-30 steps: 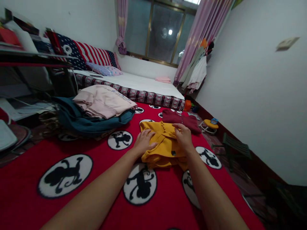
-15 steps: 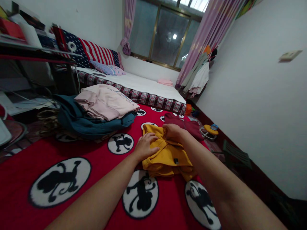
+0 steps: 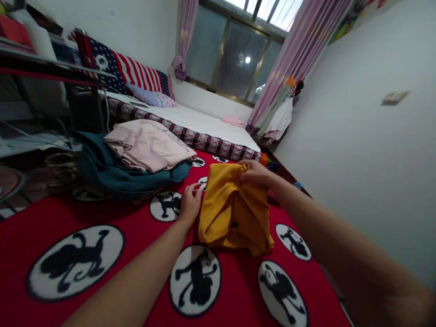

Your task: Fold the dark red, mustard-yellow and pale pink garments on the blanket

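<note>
My right hand [image 3: 255, 173] is closed on the top edge of a yellow garment [image 3: 218, 213], lifting it so that it hangs in loose folds over the red blanket. A small dark label [image 3: 235, 225] shows low on the yellow cloth. Just left of the garment is my left hand [image 3: 190, 200], its fingers partly bent and apart, holding nothing that I can see. Behind the yellow cloth and my right arm, a dark red garment [image 3: 272, 198] is mostly hidden.
The red blanket [image 3: 136, 272] bears white circles with black monkey figures. At left lie a folded pink garment [image 3: 146, 145] and dark teal clothing [image 3: 98, 168]. A cluttered desk [image 3: 51, 68] stands far left; a white-topped bed [image 3: 204, 122] lies under the window.
My right hand has raised the yellow garment, which now hangs more upright. My left hand has come off the cloth and moved left. The view has shifted slightly.
</note>
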Demonstrator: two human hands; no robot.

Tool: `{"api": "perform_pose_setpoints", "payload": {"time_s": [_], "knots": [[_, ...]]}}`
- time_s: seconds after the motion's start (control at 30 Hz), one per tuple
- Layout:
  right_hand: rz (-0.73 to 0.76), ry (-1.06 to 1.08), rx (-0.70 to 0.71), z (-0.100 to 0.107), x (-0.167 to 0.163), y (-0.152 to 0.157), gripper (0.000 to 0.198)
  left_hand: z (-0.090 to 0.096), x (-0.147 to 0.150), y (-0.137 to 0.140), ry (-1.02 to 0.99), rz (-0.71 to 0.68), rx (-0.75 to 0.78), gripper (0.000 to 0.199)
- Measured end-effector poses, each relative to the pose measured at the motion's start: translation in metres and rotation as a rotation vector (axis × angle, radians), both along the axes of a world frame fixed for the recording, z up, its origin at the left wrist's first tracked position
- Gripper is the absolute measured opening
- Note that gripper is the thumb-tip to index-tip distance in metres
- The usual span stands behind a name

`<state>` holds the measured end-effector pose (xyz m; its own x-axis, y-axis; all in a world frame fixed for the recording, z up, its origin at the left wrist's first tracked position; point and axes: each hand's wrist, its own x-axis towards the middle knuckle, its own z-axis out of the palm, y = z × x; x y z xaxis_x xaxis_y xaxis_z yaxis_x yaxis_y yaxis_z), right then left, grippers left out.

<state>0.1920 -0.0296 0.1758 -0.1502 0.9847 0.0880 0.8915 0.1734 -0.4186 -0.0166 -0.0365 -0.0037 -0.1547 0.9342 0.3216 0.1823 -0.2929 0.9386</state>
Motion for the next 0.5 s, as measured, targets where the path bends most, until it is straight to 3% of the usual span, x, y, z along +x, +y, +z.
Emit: {"api": "perform_pose_setpoints", "payload": {"time_s": [0.13, 0.3, 0.4, 0.5], "knots": [[-0.153, 0.356, 0.011, 0.043, 0.001, 0.013, 0.03, -0.002, 0.001, 0.002, 0.01, -0.027, 0.0, 0.03], [-0.306, 0.648, 0.319, 0.076, 0.023, 0.043, 0.024, -0.004, 0.001, 0.003, 0.007, -0.031, -0.037, 0.034], [-0.448, 0.694, 0.443, 0.073, 0.059, 0.06, 0.025, -0.004, 0.003, 0.003, 0.022, -0.059, -0.025, 0.033], [-0.581, 0.347, 0.47, 0.044, 0.103, 0.057, 0.024, -0.002, 0.006, 0.0, 0.054, -0.081, -0.017, 0.033]]}}
